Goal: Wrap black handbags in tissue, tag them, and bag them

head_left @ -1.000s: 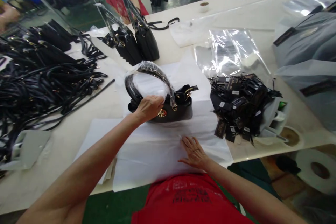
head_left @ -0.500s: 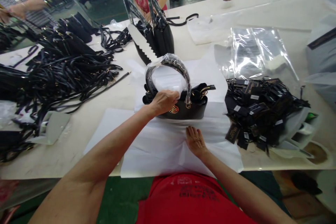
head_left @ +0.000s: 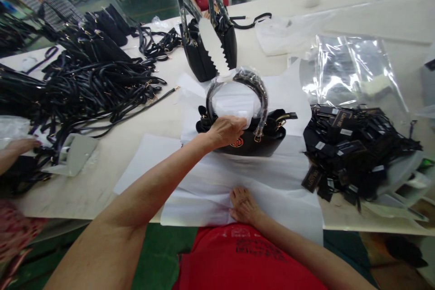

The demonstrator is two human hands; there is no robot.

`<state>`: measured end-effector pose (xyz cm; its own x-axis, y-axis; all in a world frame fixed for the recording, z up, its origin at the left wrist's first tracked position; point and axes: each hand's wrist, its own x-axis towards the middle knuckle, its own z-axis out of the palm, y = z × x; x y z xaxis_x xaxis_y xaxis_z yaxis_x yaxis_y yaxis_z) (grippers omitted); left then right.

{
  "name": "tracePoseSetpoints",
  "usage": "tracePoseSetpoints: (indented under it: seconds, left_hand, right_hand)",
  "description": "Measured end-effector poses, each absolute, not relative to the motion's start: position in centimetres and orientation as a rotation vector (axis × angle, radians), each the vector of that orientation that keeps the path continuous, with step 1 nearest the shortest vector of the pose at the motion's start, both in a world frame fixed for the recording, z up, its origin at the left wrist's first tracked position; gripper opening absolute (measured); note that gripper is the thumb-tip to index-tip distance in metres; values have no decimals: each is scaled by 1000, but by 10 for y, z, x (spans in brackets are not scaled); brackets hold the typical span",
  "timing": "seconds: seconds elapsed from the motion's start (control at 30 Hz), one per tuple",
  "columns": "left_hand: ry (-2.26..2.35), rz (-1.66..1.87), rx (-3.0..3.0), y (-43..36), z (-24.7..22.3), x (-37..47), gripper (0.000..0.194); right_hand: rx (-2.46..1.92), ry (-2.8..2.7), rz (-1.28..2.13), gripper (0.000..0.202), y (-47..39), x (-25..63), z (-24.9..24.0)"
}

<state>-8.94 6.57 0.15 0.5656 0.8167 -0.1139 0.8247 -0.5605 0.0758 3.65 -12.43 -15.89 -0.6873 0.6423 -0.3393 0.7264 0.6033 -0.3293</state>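
A black handbag (head_left: 265,145) with a round gold emblem stands on white tissue paper (head_left: 210,195). Its handles (head_left: 260,86) are wrapped in clear plastic, and a white strip with a jagged edge (head_left: 214,47) rises behind them. My left hand (head_left: 227,131) is closed at the bag's top front edge, beside white stuffing under the handles; the fingertips are partly hidden. Nearer to my body, my right hand (head_left: 244,204) lies palm down on the tissue paper with its fingers slightly bent, apart from the bag.
Black straps (head_left: 102,86) are heaped at left. Black hang tags (head_left: 356,145) are piled at right, below clear plastic bags (head_left: 353,68). Another black handbag (head_left: 200,56) stands behind mine. Co-workers stand across the table, and another person's hand (head_left: 23,146) reaches in at left.
My right hand has slid over the tissue paper towards my body. My left hand stays at the handbag. The view has shifted left, and another person's hand has appeared at the left edge.
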Motion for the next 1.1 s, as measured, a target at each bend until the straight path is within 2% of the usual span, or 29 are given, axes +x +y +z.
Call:
tracePoseSetpoints:
  seconds: [0.17,0.27,0.43,0.5,0.6,0.7,0.77,0.9,0.97,1.03,1.1]
  left_hand:
    - [1376,-99,2674,66,3,-89,14]
    - [1373,-115,2653,66,6,-89,14]
    - [1356,-75,2649,68,24,-84,16]
    - [1354,-18,2660,70,36,-81,20]
    - [1357,28,2657,73,54,-77,24]
    - [1365,4,2614,74,69,-78,21]
    - [1397,25,2560,74,74,-81,20]
    - [1564,241,2392,74,75,-89,20]
    - [1618,331,2336,75,75,-91,28]
    - [1667,344,2345,72,75,-92,35]
    - [1711,369,2420,64,71,-94,33]
  right_hand:
    - [1136,2593,-674,20,-122,30,-152]
    - [1202,2571,-663,19,-115,28,-146]
    - [1601,2692,-520,19,-76,37,-113]
    - [1624,2949,-395,15,-54,42,-90]
    - [1471,3311,-23,17,-24,48,-52]
    - [1600,3394,422,19,1,48,-19]
    - [1721,3376,543,21,13,46,-4]
    - [1740,3310,259,26,32,43,16]
    - [1753,3203,65,27,39,42,25]
    - [1729,3077,-55,28,47,41,37]
    - [1649,2947,-120,30,55,40,47]
